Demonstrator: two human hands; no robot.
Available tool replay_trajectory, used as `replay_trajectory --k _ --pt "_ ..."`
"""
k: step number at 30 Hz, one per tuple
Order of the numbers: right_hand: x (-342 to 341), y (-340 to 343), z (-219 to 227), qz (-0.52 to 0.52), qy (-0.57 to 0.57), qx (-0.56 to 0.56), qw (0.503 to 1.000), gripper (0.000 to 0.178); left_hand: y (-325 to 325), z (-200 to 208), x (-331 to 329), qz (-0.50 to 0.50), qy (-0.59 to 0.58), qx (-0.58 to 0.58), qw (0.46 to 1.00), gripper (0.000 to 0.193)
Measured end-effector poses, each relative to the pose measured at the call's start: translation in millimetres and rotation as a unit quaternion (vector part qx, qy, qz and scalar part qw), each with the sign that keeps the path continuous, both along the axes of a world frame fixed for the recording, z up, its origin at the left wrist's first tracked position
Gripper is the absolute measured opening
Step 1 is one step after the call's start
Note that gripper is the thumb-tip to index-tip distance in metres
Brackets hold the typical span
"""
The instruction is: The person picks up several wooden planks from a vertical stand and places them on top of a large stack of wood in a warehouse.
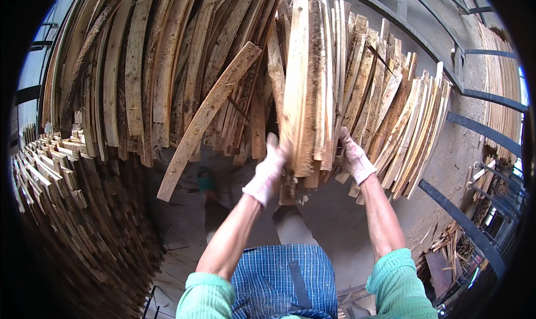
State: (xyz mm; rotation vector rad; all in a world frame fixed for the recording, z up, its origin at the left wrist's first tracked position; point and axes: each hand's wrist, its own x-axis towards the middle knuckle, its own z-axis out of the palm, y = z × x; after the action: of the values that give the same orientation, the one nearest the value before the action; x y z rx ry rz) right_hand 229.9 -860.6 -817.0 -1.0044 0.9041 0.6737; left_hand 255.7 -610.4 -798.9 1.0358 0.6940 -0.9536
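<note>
Slats (296, 79) are tan, sleeves (399, 280) green, garment (262, 271) blue-checked, gloves (358, 161) perhaps pinkish white.

No texts, labels, brands, numbers or signs can be read — neither on the long, rough, pale-brown wooden slats (295, 67) nor on the whitish fabric gloves (262, 182), the blue checked cloth apron (265, 274) or the dark, flat metal bars (486, 132).

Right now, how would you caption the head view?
Left hand and right hand, both gloved, flank wooden strips, with stacked wood at left.
</note>
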Motion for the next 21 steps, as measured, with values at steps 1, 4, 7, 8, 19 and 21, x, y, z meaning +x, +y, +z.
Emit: replay_trajectory --k 1,4,7,8,19,21 --pt "0 8 -6 -0.014 0.05 -0.082 0.995 0.094 -2 -12 16 0.058 0.005 0.02 0.998 0.105" --pt "13 43 -30 -0.015 0.002 -0.145 0.989 0.109 9 -69 24 -0.039 -0.078 0.027 0.996 0.104" --pt "6 67 -48 0.065 -0.04 -0.312 0.947 0.114 8 -76 25 -0.035 -0.09 0.051 0.994 0.094" --pt "11 73 -48 0.058 -0.024 -0.349 0.935 0.115 9 -75 27 -0.038 -0.085 0.068 0.993 0.093" --pt "-119 142 116 0.007 0.017 -0.126 0.992 0.08 107 122 -34 -0.167 0.024 -0.015 0.986 0.106" --pt "-132 154 149 -0.08 -0.035 -0.016 0.996 0.073 126 146 -39 -0.173 -0.003 -0.089 0.981 0.113"
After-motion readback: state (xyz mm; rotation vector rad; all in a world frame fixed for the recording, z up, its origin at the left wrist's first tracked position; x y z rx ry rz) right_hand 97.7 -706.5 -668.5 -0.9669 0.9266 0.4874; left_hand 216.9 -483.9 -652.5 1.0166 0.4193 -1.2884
